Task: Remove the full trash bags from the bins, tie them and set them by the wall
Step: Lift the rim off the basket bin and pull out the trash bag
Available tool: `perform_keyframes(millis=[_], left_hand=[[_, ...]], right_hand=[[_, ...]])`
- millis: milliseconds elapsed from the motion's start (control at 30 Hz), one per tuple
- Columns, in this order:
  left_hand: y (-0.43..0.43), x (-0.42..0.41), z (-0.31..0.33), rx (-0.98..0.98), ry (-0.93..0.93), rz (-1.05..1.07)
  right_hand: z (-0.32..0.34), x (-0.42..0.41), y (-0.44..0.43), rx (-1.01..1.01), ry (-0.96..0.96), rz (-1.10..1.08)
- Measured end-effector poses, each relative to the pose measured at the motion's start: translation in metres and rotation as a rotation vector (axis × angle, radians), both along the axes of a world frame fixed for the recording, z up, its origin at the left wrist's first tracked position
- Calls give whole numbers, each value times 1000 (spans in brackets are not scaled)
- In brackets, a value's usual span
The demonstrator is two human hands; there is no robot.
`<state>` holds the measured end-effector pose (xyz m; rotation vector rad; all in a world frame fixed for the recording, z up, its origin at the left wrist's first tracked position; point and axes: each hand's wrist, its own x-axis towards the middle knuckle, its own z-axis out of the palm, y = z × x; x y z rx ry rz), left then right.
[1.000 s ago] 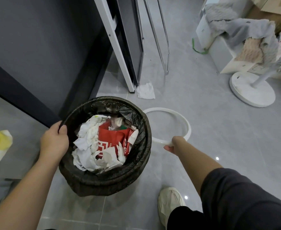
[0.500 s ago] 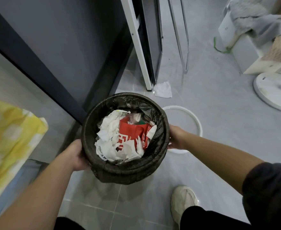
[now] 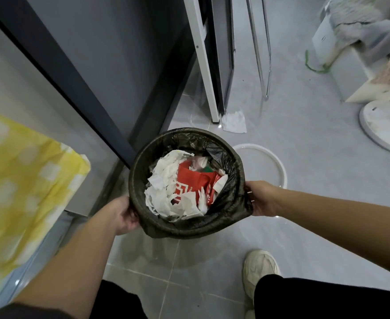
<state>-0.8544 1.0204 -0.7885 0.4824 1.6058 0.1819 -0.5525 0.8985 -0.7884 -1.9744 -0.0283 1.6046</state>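
A round bin lined with a black trash bag [image 3: 226,217] stands on the grey floor in front of me. The bag's edge is folded over the rim. Inside lie crumpled white paper [image 3: 166,180] and a red printed bag [image 3: 189,183]. My left hand [image 3: 122,215] grips the folded bag edge on the near left side of the rim. On the right side my right hand [image 3: 262,199] grips the bag edge too. The bin's white rim ring [image 3: 279,166] lies flat on the floor just behind my right hand.
A dark wall panel [image 3: 111,54] runs along the left. A white-framed door edge [image 3: 203,58] and a chrome chair leg [image 3: 263,49] stand behind the bin, with a tissue [image 3: 234,123] on the floor. A fan base [image 3: 387,130] sits right, yellow bedding [image 3: 21,187] left. My shoe [image 3: 259,270] is near.
My right hand let go of the white ring on the floor and moved to the bin's right rim. My left hand slid down to the near left side. The view shifted.
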Motion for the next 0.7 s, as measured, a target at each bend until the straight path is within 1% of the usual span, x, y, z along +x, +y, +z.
perform_keyframes(millis=[100,200,367,500,700], left_hand=[[-7,7,6,-65,4,-4],[-21,10,10,-58,-28,-50],[-38,6,8,-97,-62,-95],[-47,3,16,-152,-115,-212],[-53,1,18,-144,-111,-250]], right_hand=[[12,-5,-7,-32,-6,-26],[26,-12,-14,-32,35,-45],[43,-22,-19,38,10,-105],[56,-30,-21,94,-6,-219],[60,-38,-13,110,19,-181]])
